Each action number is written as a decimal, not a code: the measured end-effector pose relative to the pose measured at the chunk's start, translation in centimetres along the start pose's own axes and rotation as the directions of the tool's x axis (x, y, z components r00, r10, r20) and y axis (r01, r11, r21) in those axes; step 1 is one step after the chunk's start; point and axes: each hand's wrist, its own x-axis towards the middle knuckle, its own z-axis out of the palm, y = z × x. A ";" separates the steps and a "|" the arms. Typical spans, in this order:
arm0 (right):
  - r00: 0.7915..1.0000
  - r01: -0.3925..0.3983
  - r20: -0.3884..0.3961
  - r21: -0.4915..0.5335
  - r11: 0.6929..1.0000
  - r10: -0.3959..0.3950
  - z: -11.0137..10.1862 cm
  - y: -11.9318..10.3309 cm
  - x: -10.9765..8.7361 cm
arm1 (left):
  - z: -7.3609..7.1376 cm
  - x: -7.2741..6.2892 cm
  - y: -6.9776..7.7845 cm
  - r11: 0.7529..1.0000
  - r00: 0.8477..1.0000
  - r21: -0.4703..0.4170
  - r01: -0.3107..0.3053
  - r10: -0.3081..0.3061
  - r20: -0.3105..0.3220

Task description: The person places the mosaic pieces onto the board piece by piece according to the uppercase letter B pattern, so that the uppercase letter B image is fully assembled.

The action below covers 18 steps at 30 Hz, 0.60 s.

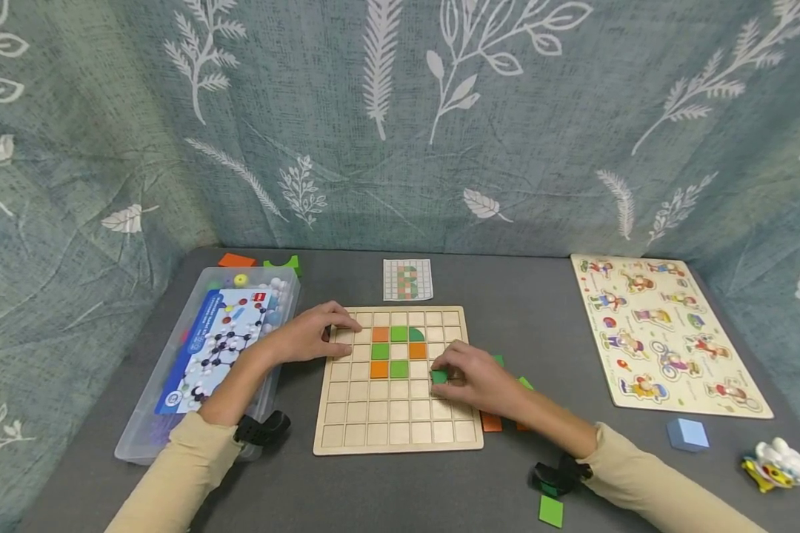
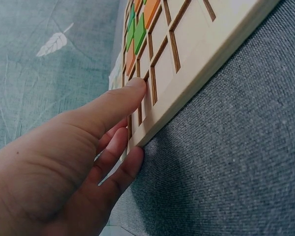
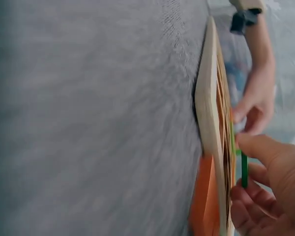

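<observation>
A wooden grid board (image 1: 400, 437) lies flat on the table, with several orange and light-green square tiles (image 1: 398, 369) and a dark-green rounded tile (image 1: 416, 335) set in its cells. My left hand (image 1: 310, 333) rests at the board's left edge. In the left wrist view its thumb (image 2: 135, 84) lies over the cells, while other fingertips meet the rim. Between thumb and fingers, my right hand (image 1: 483, 377) pinches a dark-green tile (image 1: 439, 377) over the board's right part. That tile (image 3: 244, 169) appears edge-on in the right wrist view.
Behind the board lies a small pattern card (image 1: 407, 280). A clear plastic box (image 1: 136, 437) stands left. Loose tiles (image 1: 491, 422) lie under the right forearm, and another green tile (image 1: 551, 511) is nearer. At right are a picture puzzle board (image 1: 640, 326), a blue cube (image 1: 687, 434) and a toy figure (image 1: 780, 465).
</observation>
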 end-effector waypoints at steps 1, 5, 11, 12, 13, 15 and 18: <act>1.000 0.003 0.007 -0.033 0.999 -0.003 0.2 -0.3 0.4 | 0.0 0.0 0.0 1.000 1.000 0.001 0.000 0.000 0.000; 1.000 0.003 0.019 -0.136 0.991 0.000 0.8 -1.1 1.9 | 0.0 0.0 0.1 1.000 1.000 0.005 0.007 -0.007 0.004; 1.000 -0.024 0.001 -0.141 0.990 0.024 1.3 -1.2 3.0 | 0.0 0.0 0.2 1.000 1.000 0.007 0.016 -0.016 0.011; 1.000 -0.027 0.001 -0.137 0.990 0.027 1.3 -1.2 3.1 | 0.0 0.0 0.2 1.000 1.000 0.005 0.016 -0.016 0.011; 1.000 -0.027 0.004 -0.132 0.991 0.028 1.3 -1.2 3.1 | 0.0 0.0 0.2 1.000 1.000 0.005 0.017 -0.017 0.010; 0.999 -0.031 0.010 -0.121 0.992 0.032 1.3 -1.3 3.2 | -0.1 0.0 0.2 1.000 1.000 0.004 0.016 -0.016 0.010; 0.999 -0.035 0.008 -0.108 0.994 0.036 1.4 -1.3 3.3 | -0.1 -0.1 0.1 1.000 1.000 0.003 0.015 -0.015 0.010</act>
